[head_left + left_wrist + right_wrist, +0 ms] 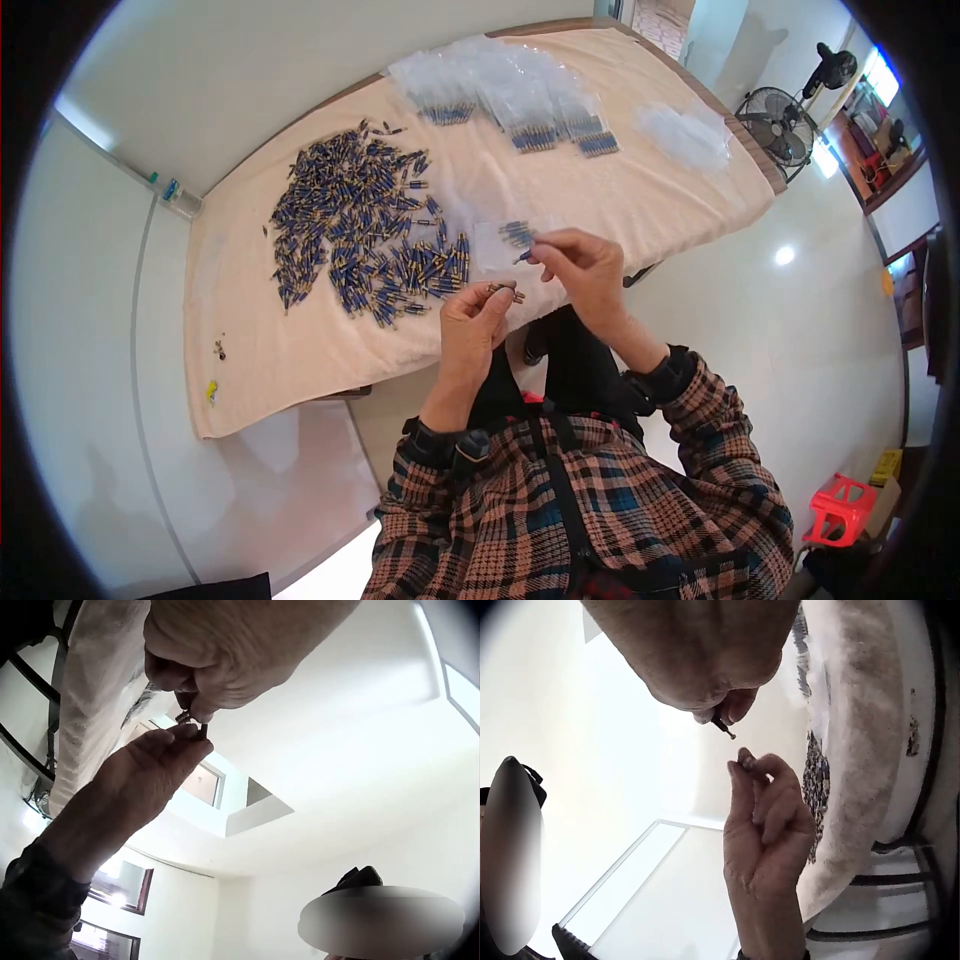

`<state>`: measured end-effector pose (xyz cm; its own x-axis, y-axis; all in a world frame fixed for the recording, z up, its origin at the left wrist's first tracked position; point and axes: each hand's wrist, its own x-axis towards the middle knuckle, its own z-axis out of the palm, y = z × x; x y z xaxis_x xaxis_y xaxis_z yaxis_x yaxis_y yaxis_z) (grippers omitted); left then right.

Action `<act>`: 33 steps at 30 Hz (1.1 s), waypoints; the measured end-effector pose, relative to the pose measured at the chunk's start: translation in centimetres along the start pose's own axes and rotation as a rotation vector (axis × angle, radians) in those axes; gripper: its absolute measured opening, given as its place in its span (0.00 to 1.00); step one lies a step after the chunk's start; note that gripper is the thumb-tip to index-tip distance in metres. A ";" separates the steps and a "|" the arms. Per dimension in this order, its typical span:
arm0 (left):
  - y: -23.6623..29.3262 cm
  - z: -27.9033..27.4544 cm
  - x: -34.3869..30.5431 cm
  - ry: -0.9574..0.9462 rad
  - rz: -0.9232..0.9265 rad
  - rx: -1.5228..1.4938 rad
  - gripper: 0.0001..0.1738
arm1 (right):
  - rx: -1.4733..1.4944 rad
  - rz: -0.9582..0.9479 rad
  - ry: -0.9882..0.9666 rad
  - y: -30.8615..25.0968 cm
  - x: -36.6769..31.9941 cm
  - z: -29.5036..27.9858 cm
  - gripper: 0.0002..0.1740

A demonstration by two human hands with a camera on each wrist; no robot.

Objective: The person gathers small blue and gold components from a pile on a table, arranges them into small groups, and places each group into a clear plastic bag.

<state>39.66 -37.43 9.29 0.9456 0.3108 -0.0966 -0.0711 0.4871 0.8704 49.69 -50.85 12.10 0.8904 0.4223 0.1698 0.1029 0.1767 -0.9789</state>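
Observation:
Over the front edge of the table, my left hand [472, 328] pinches several small gold-ended plugs [507, 292] between thumb and fingers. To its right and slightly higher, my right hand [592, 272] holds one slim blue plug [523, 257] by thumb and fingertips. Its thin metal tip [733, 736] points toward the left hand in the right wrist view, with a small gap between them. Beneath the right fingertips lies a clear plastic bag [490, 245] with a row of blue plugs [516, 233] on it.
A large heap of blue and gold plugs [350, 210] covers the left of the cloth-covered table [290, 370]. Filled clear bags [500, 80] lie along the back; more bags [685, 135] lie at the right. A black fan [778, 125] and red stool [840, 508] stand on the floor.

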 end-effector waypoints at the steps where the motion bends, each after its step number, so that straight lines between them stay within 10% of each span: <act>1: 0.0 0.1 0.2 -0.003 0.003 0.002 0.06 | 0.028 -0.026 0.027 0.7 -0.7 0.3 0.05; 33: -2.4 4.4 -1.1 0.143 0.064 -0.202 0.06 | 0.430 0.087 0.157 2.7 -6.0 1.2 0.08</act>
<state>40.19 -42.50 9.44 0.8836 0.4513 -0.1243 -0.2050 0.6118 0.7640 44.08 -51.86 8.55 0.9474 0.3180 0.0370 -0.1391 0.5131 -0.8470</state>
